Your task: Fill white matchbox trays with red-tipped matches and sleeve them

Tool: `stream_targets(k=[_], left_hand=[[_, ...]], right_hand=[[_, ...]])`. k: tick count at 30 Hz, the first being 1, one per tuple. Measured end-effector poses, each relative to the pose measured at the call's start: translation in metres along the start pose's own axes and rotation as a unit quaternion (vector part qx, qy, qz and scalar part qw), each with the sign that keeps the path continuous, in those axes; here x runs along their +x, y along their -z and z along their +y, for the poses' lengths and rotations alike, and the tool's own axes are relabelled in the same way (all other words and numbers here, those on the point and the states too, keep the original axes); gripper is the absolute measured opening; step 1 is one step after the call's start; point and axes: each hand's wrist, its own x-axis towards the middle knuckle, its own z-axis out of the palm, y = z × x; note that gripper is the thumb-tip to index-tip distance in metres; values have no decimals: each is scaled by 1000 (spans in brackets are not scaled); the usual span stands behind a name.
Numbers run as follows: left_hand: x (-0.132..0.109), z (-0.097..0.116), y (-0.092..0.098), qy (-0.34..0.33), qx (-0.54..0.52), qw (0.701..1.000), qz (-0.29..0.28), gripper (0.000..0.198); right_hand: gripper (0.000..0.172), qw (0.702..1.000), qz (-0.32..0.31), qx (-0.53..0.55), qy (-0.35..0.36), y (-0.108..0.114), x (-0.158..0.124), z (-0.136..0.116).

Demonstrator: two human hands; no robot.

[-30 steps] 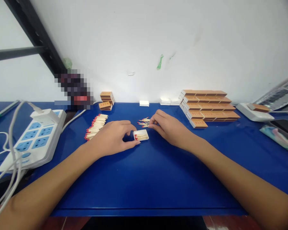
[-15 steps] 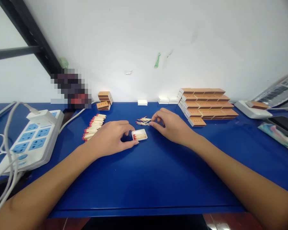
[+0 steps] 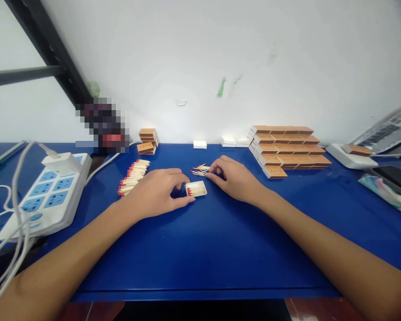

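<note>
My left hand [image 3: 160, 191] grips the left end of a small white tray [image 3: 203, 186] between thumb and fingers. Several red-tipped matches [image 3: 196, 192] lie in that tray, heads to the left. Just behind it is a small loose pile of matches [image 3: 199, 170] on the blue table [image 3: 187, 249]. At the right end of this pile, my right hand [image 3: 232, 178] pinches with thumb and index finger at the match ends. A larger heap of matches [image 3: 133, 176] lies behind my left hand, partly hidden by it.
Stepped rows of brown matchboxes [image 3: 287, 147] stand at the back right, a smaller stack [image 3: 147, 136] at the back left. White boxes [image 3: 234, 141] line the wall. A power strip [image 3: 53, 187] with cables is at left; a phone [image 3: 394, 178] lies far right.
My right hand has shifted slightly left and its fingers have closed in on the small match pile. My left hand still holds the tray. The view has moved a little.
</note>
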Motion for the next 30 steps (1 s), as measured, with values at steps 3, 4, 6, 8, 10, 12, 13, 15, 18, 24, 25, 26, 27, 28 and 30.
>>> stream_targets(k=[3, 4, 6, 8, 10, 12, 13, 15, 18, 24, 25, 26, 27, 28, 30], left_hand=[[1, 0, 1, 4, 2, 1000, 0, 30], [1, 1, 1, 4, 2, 1000, 0, 30], [1, 1, 1, 2, 2, 1000, -2, 30], [0, 1, 1, 0, 0, 1000, -2, 30], [0, 1, 1, 1, -2, 1000, -2, 29], [0, 2, 1, 2, -5, 1000, -3, 30], [0, 2, 1, 2, -6, 1000, -4, 30], [1, 2, 2, 4, -7, 1000, -5, 30], [1, 1, 2, 6, -6, 1000, 0, 29], [1, 2, 1, 10, -6, 1000, -2, 31], [1, 2, 1, 10, -8, 1000, -2, 31], [0, 1, 1, 9, -8, 1000, -2, 31], [0, 1, 1, 8, -7, 1000, -1, 30], [0, 1, 1, 7, -6, 1000, 0, 30], [0, 1, 1, 7, -4, 1000, 1, 30]], right_hand=[[10, 1000, -13, -19, -15, -1, 2, 0], [11, 999, -19, -25, -19, -1, 2, 1], [12, 999, -27, -33, -20, 2, 2, 2], [12, 999, -25, -34, -10, 7, 0, 3], [11, 999, -13, -27, 13, 13, -1, 2], [10, 999, 3, -17, 42, 19, -4, -3], [10, 998, 12, -12, 55, 21, -5, -6], [10, 997, 18, -1, 79, 24, -9, -13], [11, 994, -11, 18, 108, 25, -14, -24], [13, 990, -71, 44, 112, 16, -17, -31], [12, 990, -74, 46, 111, 15, -18, -30], [12, 990, -77, 47, 112, 15, -18, -30], [12, 990, -75, 47, 111, 15, -18, -30], [11, 990, -70, 46, 111, 16, -18, -31], [10, 992, -52, 36, 105, 18, -19, -32]])
